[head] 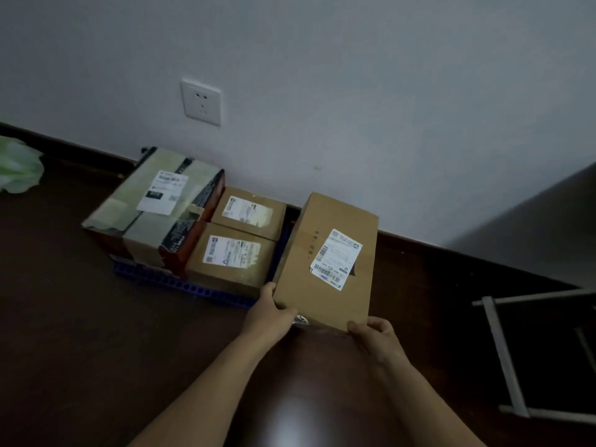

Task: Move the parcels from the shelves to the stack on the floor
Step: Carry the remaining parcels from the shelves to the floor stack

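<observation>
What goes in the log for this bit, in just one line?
holding: brown box | left hand: grips near-left corner | right hand: grips near-right corner | where: right of parcels on blue pallet

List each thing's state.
Long cardboard parcel: label up, held by both hands.
Left hand: grips its near left corner.
Right hand: grips its near right corner.
Large taped parcel: on blue pallet.
Far small parcel: on pallet, label up.
Near small parcel: on pallet, label up.
Wall socket: nothing plugged in.

No print can be read.
A white shipping label (336, 259) tops each box (300, 285); text and barcodes are too blurred to read.
</observation>
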